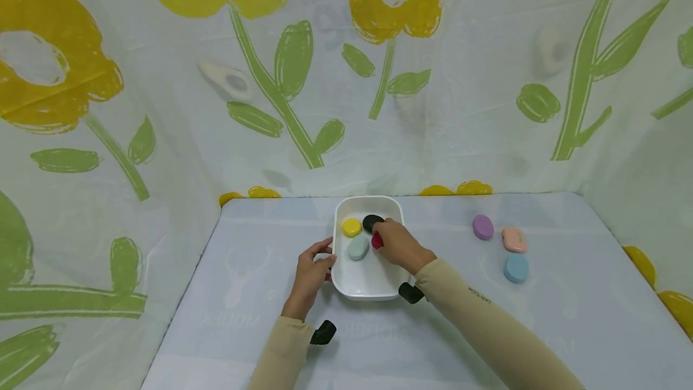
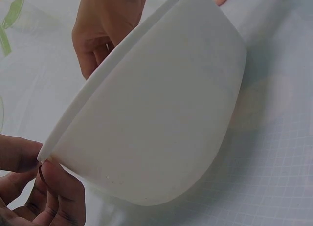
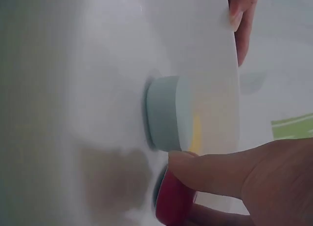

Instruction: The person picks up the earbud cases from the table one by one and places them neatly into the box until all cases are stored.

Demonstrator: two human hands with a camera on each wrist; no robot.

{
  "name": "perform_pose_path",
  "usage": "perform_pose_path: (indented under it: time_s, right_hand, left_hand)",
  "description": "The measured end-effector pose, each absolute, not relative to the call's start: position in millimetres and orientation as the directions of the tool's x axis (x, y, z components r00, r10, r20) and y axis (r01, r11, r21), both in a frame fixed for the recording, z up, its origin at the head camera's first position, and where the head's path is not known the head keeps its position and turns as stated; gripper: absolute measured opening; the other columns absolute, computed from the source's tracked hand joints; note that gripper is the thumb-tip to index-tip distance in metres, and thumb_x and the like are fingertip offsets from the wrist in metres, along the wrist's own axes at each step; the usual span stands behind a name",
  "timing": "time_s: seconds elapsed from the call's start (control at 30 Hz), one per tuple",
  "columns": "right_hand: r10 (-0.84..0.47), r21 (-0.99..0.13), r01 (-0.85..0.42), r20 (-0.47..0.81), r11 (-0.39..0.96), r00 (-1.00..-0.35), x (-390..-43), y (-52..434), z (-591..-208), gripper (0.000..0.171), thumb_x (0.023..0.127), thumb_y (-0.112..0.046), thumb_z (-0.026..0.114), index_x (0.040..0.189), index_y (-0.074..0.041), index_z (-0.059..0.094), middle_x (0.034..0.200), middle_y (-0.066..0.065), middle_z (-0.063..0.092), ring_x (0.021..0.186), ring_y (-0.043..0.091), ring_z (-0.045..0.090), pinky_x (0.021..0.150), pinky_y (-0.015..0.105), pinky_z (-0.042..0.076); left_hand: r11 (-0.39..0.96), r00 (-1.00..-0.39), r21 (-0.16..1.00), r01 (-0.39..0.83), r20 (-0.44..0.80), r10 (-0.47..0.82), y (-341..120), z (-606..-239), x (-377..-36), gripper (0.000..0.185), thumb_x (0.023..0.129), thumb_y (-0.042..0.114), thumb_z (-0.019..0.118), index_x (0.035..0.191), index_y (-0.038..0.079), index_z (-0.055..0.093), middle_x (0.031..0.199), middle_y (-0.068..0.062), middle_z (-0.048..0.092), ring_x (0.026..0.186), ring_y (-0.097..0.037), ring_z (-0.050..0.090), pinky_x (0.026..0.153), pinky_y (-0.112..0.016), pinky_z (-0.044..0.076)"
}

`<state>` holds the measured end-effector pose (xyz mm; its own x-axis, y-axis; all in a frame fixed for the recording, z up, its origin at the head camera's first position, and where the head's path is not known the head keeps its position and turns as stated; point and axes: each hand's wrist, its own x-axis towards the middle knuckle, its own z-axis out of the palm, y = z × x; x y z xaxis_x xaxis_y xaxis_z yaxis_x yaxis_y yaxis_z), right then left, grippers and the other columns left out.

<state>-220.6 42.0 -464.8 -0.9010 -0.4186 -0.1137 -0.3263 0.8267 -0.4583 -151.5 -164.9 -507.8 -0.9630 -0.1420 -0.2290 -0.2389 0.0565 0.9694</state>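
A white rectangular plastic basin (image 1: 368,284) with rounded corners sits on the table in the head view. My left hand (image 1: 311,272) pinches its left rim, seen close in the left wrist view at the basin wall (image 2: 161,108). Inside the basin, my right hand (image 1: 402,244) pinches a red soap bar (image 3: 173,199) between thumb and fingers, low over the basin floor. Beside it lie a pale green oval soap bar (image 1: 358,247), a yellow round soap bar (image 1: 351,227) and a black soap bar (image 1: 372,222), the last partly hidden by my right hand.
To the right of the basin lie a purple oval soap bar (image 1: 483,227), a peach rectangular one (image 1: 514,239) and a blue round one (image 1: 517,268). A flower-printed curtain (image 1: 379,137) rises behind the table (image 1: 243,318) and along both sides.
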Motion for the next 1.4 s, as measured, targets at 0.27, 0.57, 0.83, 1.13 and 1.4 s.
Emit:
perform_pose_path:
  time_s: [0.27,0.57,0.83,1.13,1.4]
  right_hand:
    - [-0.375,-0.567,-0.235,-0.143,0.789,-0.916,-216.5,53.0,-458.2,0.040,0.094,0.000,0.077,0.133,0.003,0.068,0.124,0.020,0.063,0.109,0.032,0.064,0.102,0.045,0.057]
    - [-0.289,-0.681,-0.249,0.057,0.689,-0.956,-197.7,107.7,-446.8,0.039,0.095,0.001,0.075,0.133,0.005,0.065,0.130,0.025,0.065,0.118,0.043,0.065,0.101,0.053,0.057]
    - [-0.171,-0.691,-0.245,0.175,0.680,-0.970,-180.0,178.7,-464.3,0.037,0.095,0.004,0.073,0.130,0.012,0.064,0.126,0.032,0.064,0.115,0.047,0.062,0.097,0.059,0.056]
    - [-0.032,-0.626,-0.113,0.139,0.772,-0.990,-162.8,246.4,-484.1,0.045,0.094,0.001,0.074,0.134,0.015,0.059,0.132,0.039,0.055,0.118,0.056,0.056,0.095,0.069,0.050]
    - [0.049,-0.618,0.012,0.043,0.786,-0.998,-154.6,275.3,-492.8,0.053,0.093,0.000,0.073,0.139,0.017,0.054,0.142,0.047,0.043,0.133,0.065,0.040,0.104,0.077,0.038]
  left_hand:
    - [0.060,-0.965,0.969,-0.238,-0.229,-0.131,-163.2,-510.0,-151.4,0.046,0.104,0.002,0.061,0.150,0.002,0.059,0.128,-0.018,0.055,0.086,-0.023,0.062,0.058,-0.028,0.054]
    - [0.060,-0.960,0.965,-0.254,-0.245,-0.135,-162.5,-510.5,-148.8,0.046,0.104,0.002,0.062,0.150,0.004,0.059,0.129,-0.018,0.055,0.089,-0.026,0.063,0.060,-0.028,0.055]
    - [0.063,-0.962,0.967,-0.245,-0.234,-0.141,-163.3,-508.3,-146.3,0.046,0.104,0.001,0.062,0.149,0.003,0.059,0.128,-0.018,0.055,0.087,-0.025,0.062,0.059,-0.028,0.054]
    - [0.053,-0.963,0.970,-0.238,-0.228,-0.143,-163.2,-509.8,-149.7,0.045,0.104,0.001,0.062,0.149,0.002,0.059,0.127,-0.017,0.054,0.086,-0.023,0.062,0.059,-0.027,0.054]
    - [0.046,-0.964,0.971,-0.233,-0.225,-0.142,-164.3,-509.5,-151.2,0.046,0.104,-0.001,0.061,0.149,0.001,0.059,0.128,-0.020,0.054,0.085,-0.023,0.061,0.058,-0.027,0.054]
